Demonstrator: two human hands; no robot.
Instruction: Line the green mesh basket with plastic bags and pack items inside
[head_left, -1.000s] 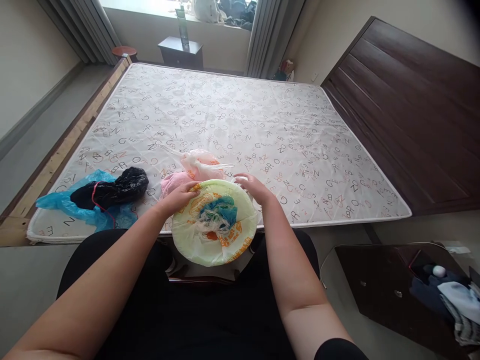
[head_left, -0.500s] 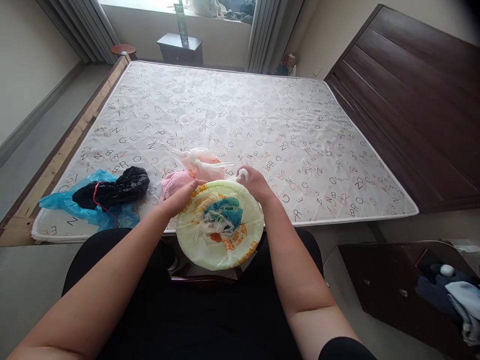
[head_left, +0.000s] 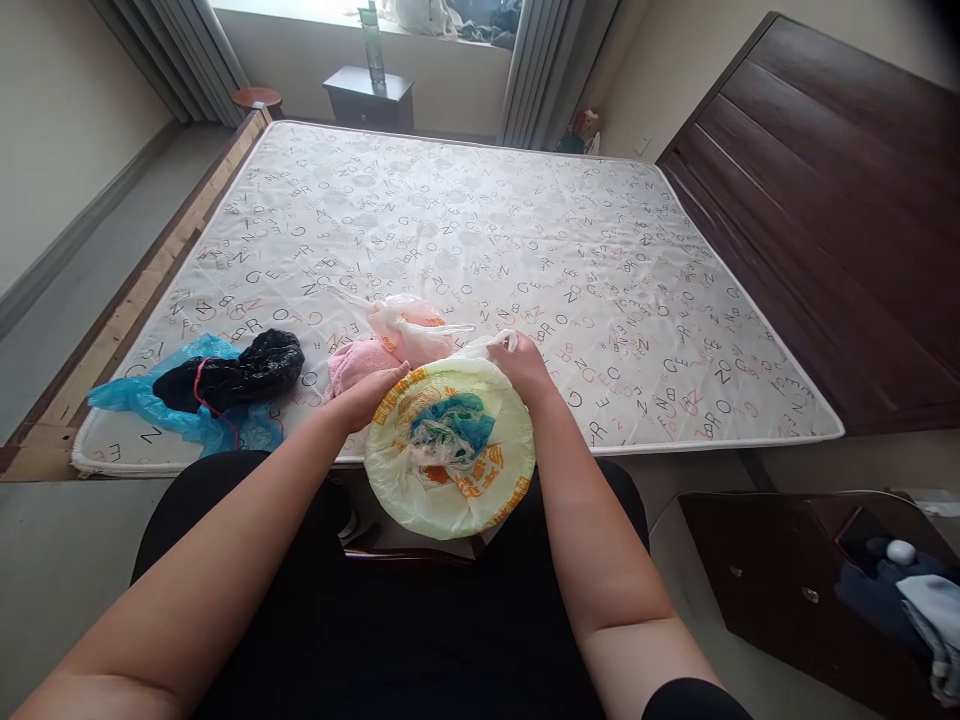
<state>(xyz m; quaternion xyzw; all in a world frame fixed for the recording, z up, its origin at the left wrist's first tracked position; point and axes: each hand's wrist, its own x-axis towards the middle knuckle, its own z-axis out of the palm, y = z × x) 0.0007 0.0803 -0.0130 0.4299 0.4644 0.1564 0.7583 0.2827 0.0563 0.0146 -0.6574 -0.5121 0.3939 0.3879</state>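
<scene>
A round bin (head_left: 377, 478) with a pale yellow-green rim sits between my knees, seen from above. A white plastic bag (head_left: 501, 500) with orange print lines it and folds over its rim. Crumpled blue and clear plastic (head_left: 457, 428) lies inside. My left hand (head_left: 373, 395) grips the bin's rim at the far left, its fingertips partly hidden. At the far right of the rim, my right hand (head_left: 523, 368) is closed on the bag's white handle loop, which stands up from the edge. Just beyond my left hand lies a pink cloth (head_left: 358, 364).
A pinkish tied plastic bag (head_left: 409, 318) rests on the letter-printed mattress (head_left: 480, 230). To its left lie a black plastic bundle (head_left: 225, 380) with a pink tie and a blue plastic bag (head_left: 124, 392). A dark cabinet (head_left: 765, 570) stands at the right.
The bag's handle loop at my right hand now stands up larger and more spread. In the picture, the bin and both hands sit slightly further right as the view shifts.
</scene>
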